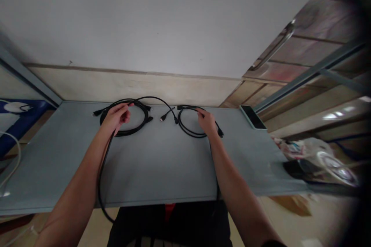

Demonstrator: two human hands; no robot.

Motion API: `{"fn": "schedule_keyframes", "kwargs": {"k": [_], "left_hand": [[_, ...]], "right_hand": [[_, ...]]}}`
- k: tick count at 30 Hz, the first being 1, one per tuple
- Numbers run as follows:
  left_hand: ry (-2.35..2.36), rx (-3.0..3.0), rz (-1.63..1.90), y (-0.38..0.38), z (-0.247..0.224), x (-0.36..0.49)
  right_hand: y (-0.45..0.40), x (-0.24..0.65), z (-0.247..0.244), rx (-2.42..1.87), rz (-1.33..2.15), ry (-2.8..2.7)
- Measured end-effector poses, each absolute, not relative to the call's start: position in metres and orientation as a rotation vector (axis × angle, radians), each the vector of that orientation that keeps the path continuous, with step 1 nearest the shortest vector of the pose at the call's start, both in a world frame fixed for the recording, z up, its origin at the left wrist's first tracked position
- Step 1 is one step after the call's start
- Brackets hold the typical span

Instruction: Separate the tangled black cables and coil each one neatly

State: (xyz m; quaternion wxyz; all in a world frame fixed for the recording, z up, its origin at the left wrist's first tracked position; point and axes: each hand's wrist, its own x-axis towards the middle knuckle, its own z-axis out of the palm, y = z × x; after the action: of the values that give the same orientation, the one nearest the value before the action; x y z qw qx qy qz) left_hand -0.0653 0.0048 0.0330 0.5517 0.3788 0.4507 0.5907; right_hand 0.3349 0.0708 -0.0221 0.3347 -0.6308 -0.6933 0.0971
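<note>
Two coils of black cable lie on the grey shelf top (pixel 156 162). My left hand (pixel 116 117) is over the left coil (pixel 147 117), its thumb and fingers pinched on a black cable. One strand runs from that hand down past the front edge; another arcs right to a plug (pixel 176 120). At the smaller right coil (pixel 188 132), my right hand (pixel 206 121) grips the cable with its fingers closed. A strand drops beside the right forearm, which partly hides it. Between the coils lies a loose plug (pixel 164 117).
At the back right a phone (pixel 253 117) lies on the shelf top. Clear plastic packaging and a dark container (pixel 300 168) stand at the right end. A white cable (pixel 17 154) hangs at the left. A pale wall (pixel 139 85) rises behind.
</note>
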Motion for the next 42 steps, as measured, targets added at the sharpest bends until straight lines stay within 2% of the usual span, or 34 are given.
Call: {"fn": "schedule_keyframes", "kwargs": {"k": [6,13,23,28,31,37,42], "left_hand": [[1.039,0.898,1.412,0.007,0.03,-0.065],[1.011,0.879,1.497,0.011,0.029,-0.07],[1.033,0.891,1.533,0.012,0.025,-0.067],[1.14,0.92,1.549,0.014,0.024,-0.065],[1.157,0.926,1.546,0.016,0.023,-0.063],[1.153,0.996,1.557,0.017,0.017,-0.058],[1.233,1.053,1.59,0.017,0.013,-0.064]], "right_hand": [[0.103,0.315,0.0,-1.482,0.087,-2.004],[0.139,0.314,0.034,-1.354,-0.298,-2.298],[0.131,0.31,-0.012,-1.464,-0.379,-2.437],[0.123,0.304,-0.013,-1.458,-0.254,-2.489],[0.108,0.293,-0.008,-1.447,-0.132,-2.339],[0.064,0.255,-0.011,-1.166,0.539,-2.308],[0.061,0.269,0.005,-1.25,0.737,-2.026]]}}
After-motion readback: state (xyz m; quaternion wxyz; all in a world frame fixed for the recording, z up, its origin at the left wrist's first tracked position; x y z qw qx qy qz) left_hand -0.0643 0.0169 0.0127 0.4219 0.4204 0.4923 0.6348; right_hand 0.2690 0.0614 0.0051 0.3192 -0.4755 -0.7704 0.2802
